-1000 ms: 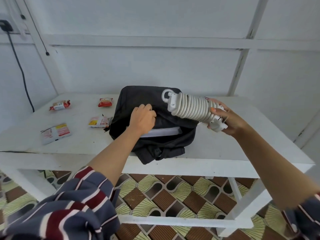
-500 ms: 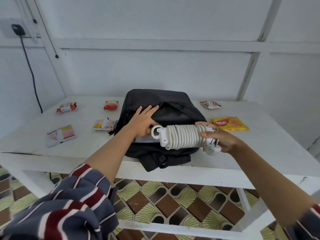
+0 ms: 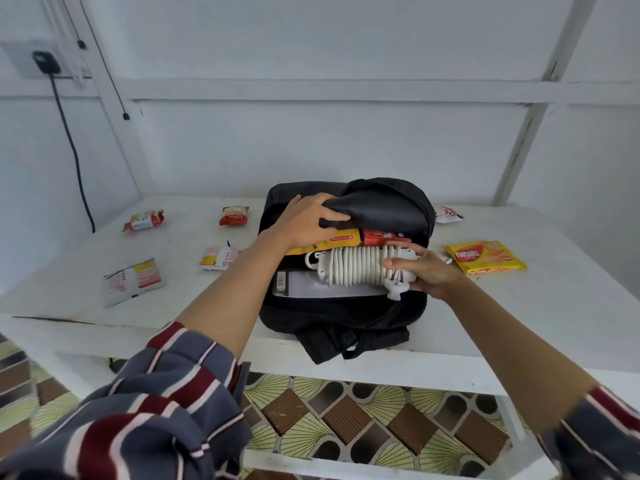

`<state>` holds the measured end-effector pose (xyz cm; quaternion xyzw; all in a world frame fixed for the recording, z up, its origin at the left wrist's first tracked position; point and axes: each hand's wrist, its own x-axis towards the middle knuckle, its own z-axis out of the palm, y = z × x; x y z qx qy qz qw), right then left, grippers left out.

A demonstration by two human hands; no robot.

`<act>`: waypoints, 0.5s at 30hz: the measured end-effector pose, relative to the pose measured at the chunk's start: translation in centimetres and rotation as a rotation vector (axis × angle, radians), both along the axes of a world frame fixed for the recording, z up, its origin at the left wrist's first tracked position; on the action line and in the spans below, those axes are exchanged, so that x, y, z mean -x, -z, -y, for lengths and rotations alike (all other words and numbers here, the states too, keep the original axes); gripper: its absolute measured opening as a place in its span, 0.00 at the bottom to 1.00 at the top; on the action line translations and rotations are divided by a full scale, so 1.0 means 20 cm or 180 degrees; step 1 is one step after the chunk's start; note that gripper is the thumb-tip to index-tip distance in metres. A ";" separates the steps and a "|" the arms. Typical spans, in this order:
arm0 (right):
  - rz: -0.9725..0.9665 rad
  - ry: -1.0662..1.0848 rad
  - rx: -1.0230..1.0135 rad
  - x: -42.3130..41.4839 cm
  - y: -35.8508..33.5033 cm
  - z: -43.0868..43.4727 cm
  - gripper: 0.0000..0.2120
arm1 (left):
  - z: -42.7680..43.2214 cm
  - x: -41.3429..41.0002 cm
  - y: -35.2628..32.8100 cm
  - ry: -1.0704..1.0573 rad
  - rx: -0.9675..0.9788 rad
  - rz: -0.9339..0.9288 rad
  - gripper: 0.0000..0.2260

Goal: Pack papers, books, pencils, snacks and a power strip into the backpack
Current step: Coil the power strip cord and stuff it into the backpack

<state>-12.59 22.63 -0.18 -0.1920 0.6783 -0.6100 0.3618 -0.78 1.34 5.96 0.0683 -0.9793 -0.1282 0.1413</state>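
Where your left hand [image 3: 308,220] grips: flap of the backpack [image 3: 346,313], lifted.
Your right hand [image 3: 429,275]: clasps the cord-wound power strip [image 3: 356,271] in the backpack's open mouth.
Inside: yellow snack pack [image 3: 341,239], red box [image 3: 381,237], papers [image 3: 311,285].
Table [image 3: 536,306]: snack packets [image 3: 485,261] scattered around.

The backpack [image 3: 381,202] is black, and the power strip [image 3: 360,270] and the table [image 3: 554,306] are white. In the bag are a yellow packet [image 3: 341,240] and a red box [image 3: 379,236]; on the table are a yellow-orange snack pack [image 3: 485,257] and a red-and-white snack [image 3: 234,215]. The sleeve [image 3: 149,420] has grey-blue, dark red and white stripes, and the floor [image 3: 349,415] has brown squares and pale green fans.
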 end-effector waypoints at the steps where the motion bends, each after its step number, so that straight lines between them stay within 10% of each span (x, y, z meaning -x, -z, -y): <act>1: -0.0057 0.0018 0.0005 0.00 0.00 0.02 0.20 | 0.00 0.00 0.01 0.0002 -0.0050 -0.0001 0.16; 15: -0.0465 0.0098 -0.0072 -0.01 0.05 0.02 0.30 | -0.01 -0.02 0.13 0.0180 0.0233 0.0388 0.35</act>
